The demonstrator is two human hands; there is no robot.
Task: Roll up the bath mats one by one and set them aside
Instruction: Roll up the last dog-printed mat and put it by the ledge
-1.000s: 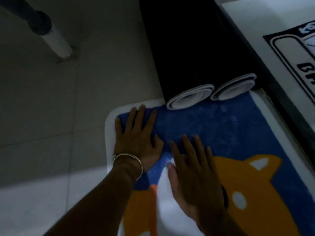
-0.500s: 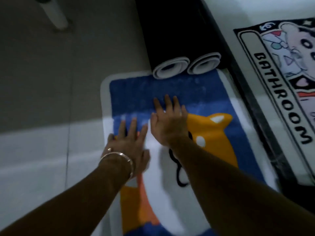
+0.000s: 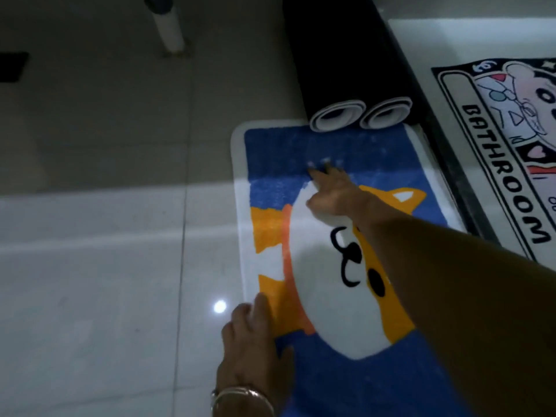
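Blue pile, a white border and an orange-and-white dog face: that is the bath mat (image 3: pixel 285 145), lying flat and unrolled on the pale tiled floor (image 3: pixel 105 266) in front of me. My right hand (image 3: pixel 334 194) reaches across the dog's face to the blue band at the far end. Its fingers are stretched forward and pressed down on the pile, close together. The tips are blurred, so I cannot tell more than that.

My left hand (image 3: pixel 255 335) lies on the mat's near left edge. The fingers are straight and side by side over the white border and an orange patch, and the thumb rests on the blue below. It grips nothing. A metal bracelet (image 3: pixel 240 397) circles that wrist.

At the far border of my mat lie one rolled mat (image 3: pixel 325 70) and a second rolled mat (image 3: pixel 388 85), side by side and touching, black outside with pale spiral ends facing me. Their ends meet my mat's border, touching or just over it — I cannot tell which.

To the right, past a dark strip (image 3: pixel 445 164), another mat marked BATHROOM (image 3: pixel 493 164) lies flat. A white post (image 3: pixel 170 31) stands on the tiles at the upper left.
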